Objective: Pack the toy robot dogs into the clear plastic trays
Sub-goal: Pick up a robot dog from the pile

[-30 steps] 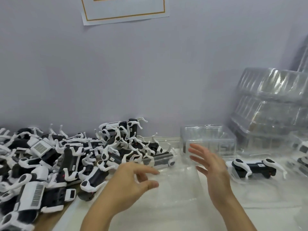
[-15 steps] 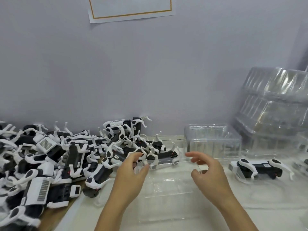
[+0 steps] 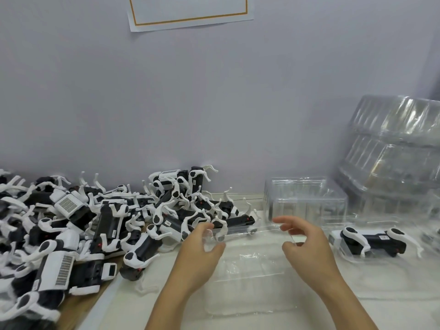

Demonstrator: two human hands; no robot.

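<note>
A clear tray (image 3: 247, 270) lies on the white desk (image 3: 357, 313) right in front of the person, its far edge lifted between both hands. The left hand (image 3: 202, 256) has thumb and fingers curled in a pinch on the tray's left far corner; the right hand (image 3: 307, 246) pinches the right far corner the same way, fingers bent. Just left of the tray, a big heap of black-and-white dogs (image 3: 100, 225) sprawls over the desk, legs sticking up, the nearest ones touching the tray's far edge. Right of the hands a single dog (image 3: 373, 240) lies on its side in what looks like another clear tray. Behind the hands a short pile of empty trays (image 3: 307, 201) stands by the wall, and a taller leaning stack (image 3: 390, 153) rises to the right. A paper sheet (image 3: 190, 10) with an orange border hangs on the wall above
</note>
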